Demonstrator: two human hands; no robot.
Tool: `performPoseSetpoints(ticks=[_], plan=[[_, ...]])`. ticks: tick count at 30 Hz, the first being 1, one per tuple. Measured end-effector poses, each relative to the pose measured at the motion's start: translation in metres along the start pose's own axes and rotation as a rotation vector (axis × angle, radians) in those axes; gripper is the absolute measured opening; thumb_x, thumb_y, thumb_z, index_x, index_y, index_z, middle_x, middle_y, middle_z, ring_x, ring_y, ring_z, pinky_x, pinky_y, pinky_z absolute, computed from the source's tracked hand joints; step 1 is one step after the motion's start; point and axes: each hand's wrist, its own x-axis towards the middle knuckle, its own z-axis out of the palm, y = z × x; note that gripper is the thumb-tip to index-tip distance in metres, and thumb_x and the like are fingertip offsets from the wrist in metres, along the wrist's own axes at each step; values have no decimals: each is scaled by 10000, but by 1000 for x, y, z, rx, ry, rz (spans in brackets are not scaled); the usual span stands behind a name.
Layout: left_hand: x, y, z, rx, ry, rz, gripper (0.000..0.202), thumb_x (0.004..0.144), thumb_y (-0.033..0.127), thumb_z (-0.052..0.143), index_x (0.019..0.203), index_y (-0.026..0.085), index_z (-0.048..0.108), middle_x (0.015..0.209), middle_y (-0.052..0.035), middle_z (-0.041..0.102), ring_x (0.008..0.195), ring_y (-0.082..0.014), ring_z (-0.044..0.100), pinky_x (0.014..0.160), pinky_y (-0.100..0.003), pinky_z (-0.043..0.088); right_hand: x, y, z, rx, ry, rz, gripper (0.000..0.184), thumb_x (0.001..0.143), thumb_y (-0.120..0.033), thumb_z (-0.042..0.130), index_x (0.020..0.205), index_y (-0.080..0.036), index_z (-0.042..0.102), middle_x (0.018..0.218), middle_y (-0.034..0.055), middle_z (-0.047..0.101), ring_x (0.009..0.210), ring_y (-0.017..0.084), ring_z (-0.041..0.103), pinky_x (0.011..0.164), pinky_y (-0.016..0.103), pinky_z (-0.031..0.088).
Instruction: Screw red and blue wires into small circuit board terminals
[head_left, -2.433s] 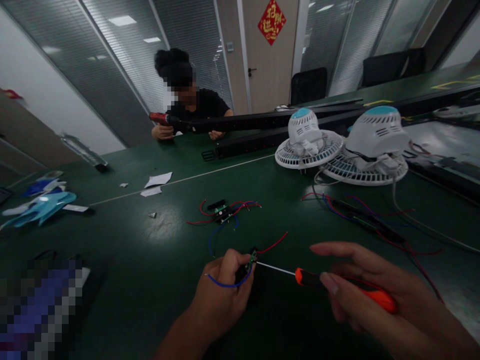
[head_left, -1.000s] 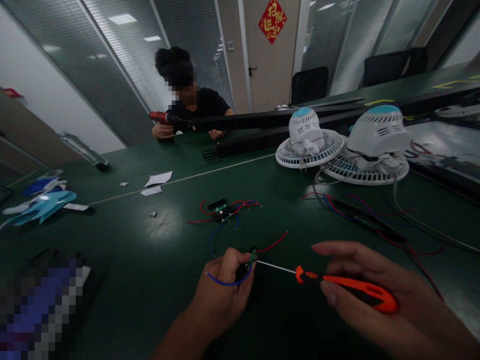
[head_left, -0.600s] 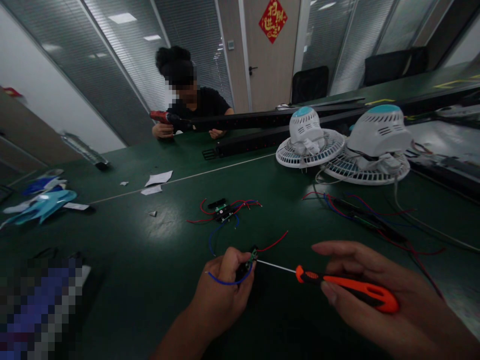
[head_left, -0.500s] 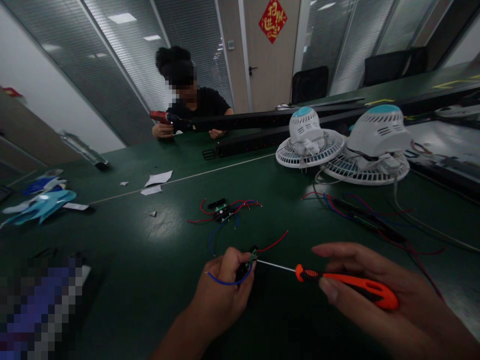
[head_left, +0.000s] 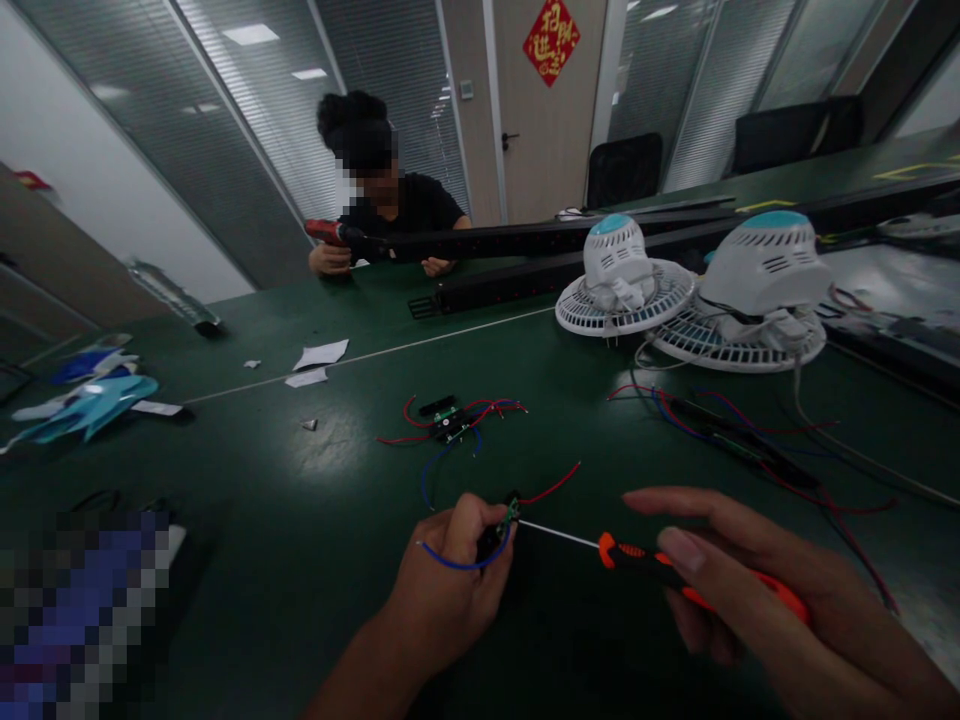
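In my left hand (head_left: pixel 457 570) is a small green circuit board (head_left: pixel 513 508) in a black casing, pinched between thumb and fingers. A red wire (head_left: pixel 553 484) sticks out from it to the right, and a blue wire (head_left: pixel 465 567) curves back over my fingers. My right hand (head_left: pixel 780 590) holds a screwdriver (head_left: pixel 619 550) by its orange and black handle, thumb across the top and index finger stretched out above. Its thin metal shaft reaches left to the board's edge; exact tip contact is too small to tell. Beyond lie similar wired boards (head_left: pixel 450 422).
Two white fans (head_left: pixel 619 260) lie face down at the right, beside more wired strips (head_left: pixel 739 435). Across the green table (head_left: pixel 247 560), a person (head_left: pixel 409 205) holds a red power drill (head_left: pixel 324 232) against a long black bar (head_left: pixel 495 243). Blue gloves (head_left: pixel 97 400) and paper scraps (head_left: pixel 322 354) lie left.
My right thumb has shifted from beside the screwdriver handle to over its top, and the fingers beneath have moved. My left hand keeps hold of the board. The whole view has shifted slightly.
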Motion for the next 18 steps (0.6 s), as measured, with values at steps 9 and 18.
performPoseSetpoints(ticks=[9, 18], plan=[[1, 1, 0, 15, 7, 9, 47, 861, 176, 513, 900, 199, 499, 636, 12, 635, 499, -118, 605, 451, -210, 436, -2, -10, 6, 17, 95, -9, 318, 843, -473, 517, 992, -224, 647, 492, -34, 618, 420, 144, 548, 398, 253, 416], [0, 1, -1, -4, 2, -2, 50, 854, 170, 518, 891, 199, 501, 628, 13, 630, 498, -119, 601, 437, -205, 421, -3, -12, 6, 35, 100, 10, 293, 806, -458, 543, 968, -240, 652, 500, -42, 623, 422, 137, 541, 406, 244, 422]])
